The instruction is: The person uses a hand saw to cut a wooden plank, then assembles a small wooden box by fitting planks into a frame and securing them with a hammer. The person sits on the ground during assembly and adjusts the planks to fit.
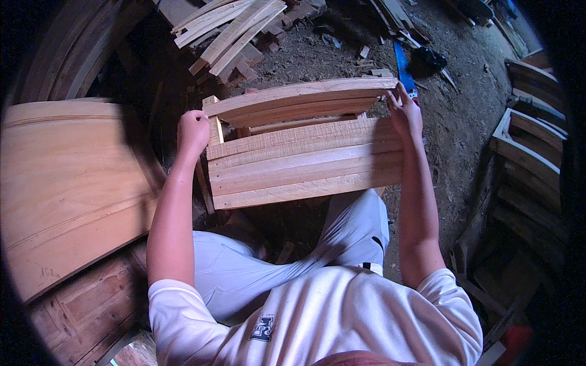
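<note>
Since the crate (305,149) looks stiff and heavy, its ends suit holding: left hand (194,129) curled at ten o'clock, grip unclear, right hand (406,114) pinching it at two.

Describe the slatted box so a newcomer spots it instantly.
Start at the person's grey trousers, low in the picture. Just above them, between the left hand and the right hand, is the pale slatted box, with a long opening along its top. Unlike the loose boards piled beyond it, its slats are joined into one body.
</note>
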`<action>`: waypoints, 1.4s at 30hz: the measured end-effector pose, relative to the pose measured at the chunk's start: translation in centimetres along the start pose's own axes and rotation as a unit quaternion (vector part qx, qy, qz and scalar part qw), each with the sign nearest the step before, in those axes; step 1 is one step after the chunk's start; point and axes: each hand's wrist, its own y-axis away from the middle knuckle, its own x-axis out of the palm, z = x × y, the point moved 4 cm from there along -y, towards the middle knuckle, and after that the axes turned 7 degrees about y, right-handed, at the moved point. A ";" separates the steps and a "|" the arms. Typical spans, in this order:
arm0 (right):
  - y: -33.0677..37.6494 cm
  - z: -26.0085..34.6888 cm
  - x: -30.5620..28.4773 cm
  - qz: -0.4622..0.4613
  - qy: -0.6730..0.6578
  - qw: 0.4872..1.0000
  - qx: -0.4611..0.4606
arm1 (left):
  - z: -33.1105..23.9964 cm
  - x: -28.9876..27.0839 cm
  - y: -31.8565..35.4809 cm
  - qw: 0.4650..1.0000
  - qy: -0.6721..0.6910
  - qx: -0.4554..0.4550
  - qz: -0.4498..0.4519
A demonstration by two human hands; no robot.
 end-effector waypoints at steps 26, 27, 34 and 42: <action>0.0 0.0 0.0 -0.010 -0.007 1.000 -0.006 | -1.0 0.0 0.4 0.999 -0.021 0.018 -0.020; 0.0 0.0 -0.1 -0.010 -0.009 1.000 -0.007 | -0.9 -0.1 0.3 1.000 -0.018 0.016 -0.020; 0.0 -0.1 0.0 -0.026 -0.024 0.999 -0.027 | -1.1 -0.1 0.4 0.999 -0.017 0.022 -0.018; 0.2 0.3 -0.3 -0.006 -0.009 1.000 -0.007 | -1.4 -0.2 0.6 0.999 -0.035 0.012 -0.016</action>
